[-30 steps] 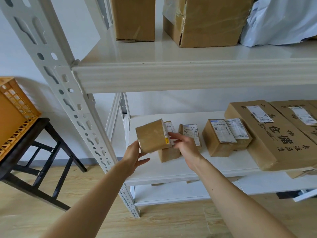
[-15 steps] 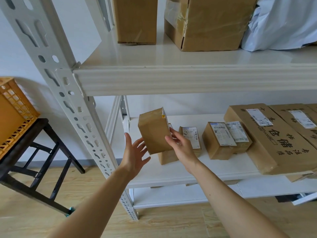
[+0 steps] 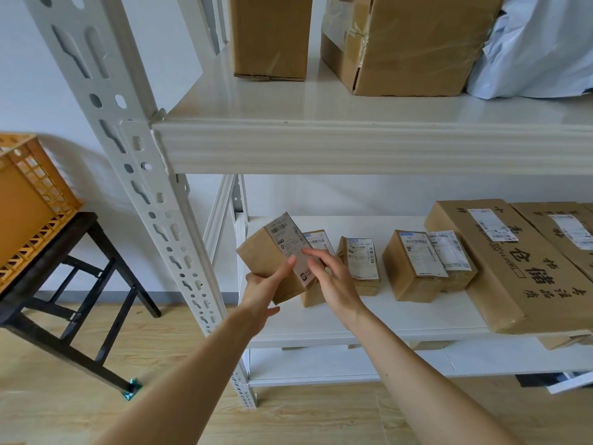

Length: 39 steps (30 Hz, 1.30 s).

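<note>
Storeroom with wood floor (image 3: 305,419) across the bottom of the frame and a white rack (image 3: 160,220) filling centre and right. Nearest, two bare forearms reaching up from the bottom edge. At centre, grips a box (image 3: 263,255) with the left hand (image 3: 261,295): palm and fingers under its lower left corner, thumb pressed up onto the label (image 3: 287,239). Holds the box tilted, label facing up and right, in the air above the front left of the lower shelf (image 3: 401,319). Lays the right hand (image 3: 335,279) against the label's lower edge, fingers nearly straight and spread, curled round nothing. Just behind the hands, four small boxes (image 3: 404,284) in a row on that shelf, labels up. Right of them, a long carton (image 3: 500,284) with black characters. At mid left, an orange crate (image 3: 29,200) on a black stand (image 3: 80,284). Farthest, at the top, two big boxes (image 3: 407,43) and a pale bag (image 3: 539,49) on the upper shelf (image 3: 353,146).
</note>
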Motion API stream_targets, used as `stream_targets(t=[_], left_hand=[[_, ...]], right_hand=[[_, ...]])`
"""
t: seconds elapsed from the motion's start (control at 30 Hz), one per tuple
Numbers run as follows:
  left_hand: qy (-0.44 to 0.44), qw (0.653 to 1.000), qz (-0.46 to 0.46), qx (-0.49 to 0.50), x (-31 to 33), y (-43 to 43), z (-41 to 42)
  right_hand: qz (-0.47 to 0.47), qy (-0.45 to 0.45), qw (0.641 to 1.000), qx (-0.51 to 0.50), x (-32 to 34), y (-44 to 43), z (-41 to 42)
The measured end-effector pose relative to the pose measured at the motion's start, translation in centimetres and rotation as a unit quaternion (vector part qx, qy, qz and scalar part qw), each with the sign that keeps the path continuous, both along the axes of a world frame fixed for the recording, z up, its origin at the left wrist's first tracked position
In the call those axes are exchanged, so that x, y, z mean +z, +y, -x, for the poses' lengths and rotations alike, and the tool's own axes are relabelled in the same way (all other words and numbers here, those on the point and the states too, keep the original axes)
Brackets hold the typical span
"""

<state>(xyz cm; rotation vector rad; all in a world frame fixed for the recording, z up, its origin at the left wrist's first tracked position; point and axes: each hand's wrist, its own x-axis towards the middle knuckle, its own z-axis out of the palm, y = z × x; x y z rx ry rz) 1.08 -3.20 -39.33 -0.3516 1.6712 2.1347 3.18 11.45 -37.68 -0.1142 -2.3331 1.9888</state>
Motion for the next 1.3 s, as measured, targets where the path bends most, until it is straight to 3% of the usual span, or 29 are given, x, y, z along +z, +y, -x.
stream_targets(t=[0.1,0.2,0.3,0.43,0.57,0.83,1.13,1.3], left_hand=[[-0.006,0.999,0.01,0.04,-0.2,-0.1,0.6],[-0.018,0.998,0.038,0.047,-0.2,-0.6,0.9],[-0.014,1.0,0.018,-0.009,-0.1,-1.6,0.8],[-0.025,0.992,0.015,-0.12,0.0,-2.0,0.2],[-0.015,0.988,0.06,-0.143,-0.2,-1.4,0.2],[0.015,0.987,0.058,-0.148,-0.4,-1.5,0.0],[0.0,0.996,0.055,-0.069,-0.4,-3.0,0.3],[0.024,0.995,0.062,-0.075,-0.6,-3.4,0.4]], right_hand=[[0.005,0.0,1.0,-0.008,-0.1,-0.1,-0.3],[0.049,-0.062,0.996,-0.044,-0.2,0.0,-0.5],[0.104,-0.142,0.983,-0.048,-0.4,0.3,-0.1],[0.2,-0.212,0.956,0.024,-0.7,0.5,0.0],[0.195,-0.207,0.959,0.016,-1.2,0.3,-0.4],[0.149,-0.177,0.973,0.004,-1.9,0.2,-0.6],[0.101,-0.095,0.989,-0.041,-2.0,0.3,-0.1],[0.157,-0.143,0.977,-0.014,-1.3,-0.4,0.2]])
